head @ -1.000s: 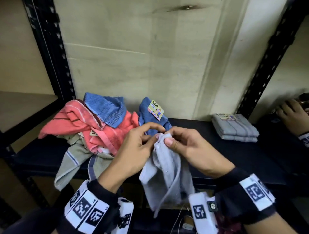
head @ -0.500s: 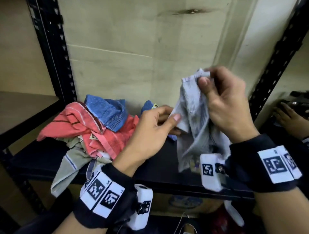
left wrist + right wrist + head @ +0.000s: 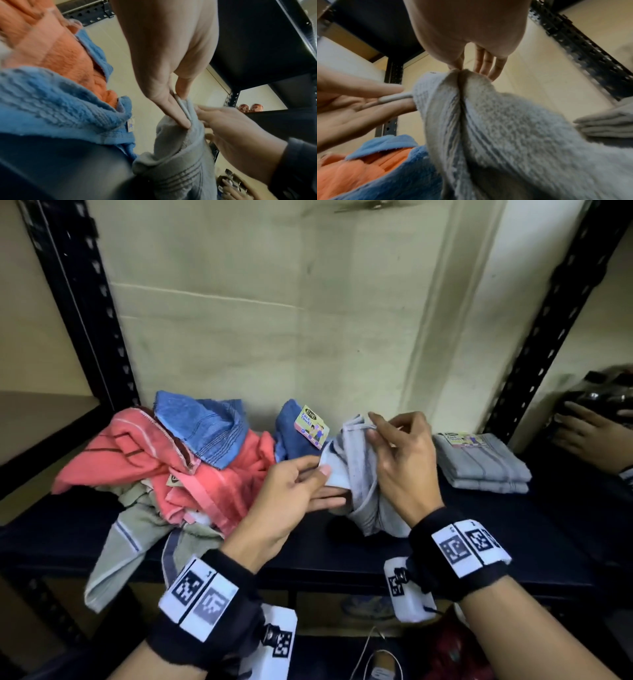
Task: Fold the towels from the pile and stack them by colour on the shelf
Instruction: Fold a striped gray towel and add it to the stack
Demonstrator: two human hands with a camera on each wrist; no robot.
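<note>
Towels make up the job, and most wait unfolded: a loose pile of salmon-pink, blue and pale green terry towels [image 3: 164,474] lies toward the left edge of the black metal shelf [image 3: 513,529], one green end hanging over the front edge. Near the right edge sits a neat stack of two folded grey towels [image 3: 486,463], the only finished colour stack. A crumpled light grey towel [image 3: 359,474] is held over the shelf's middle; the left hand [image 3: 294,501] pinches one hem, the right hand [image 3: 400,460] pinches its upper edge. I judge it next for the grey stack; no fold is made yet.
</note>
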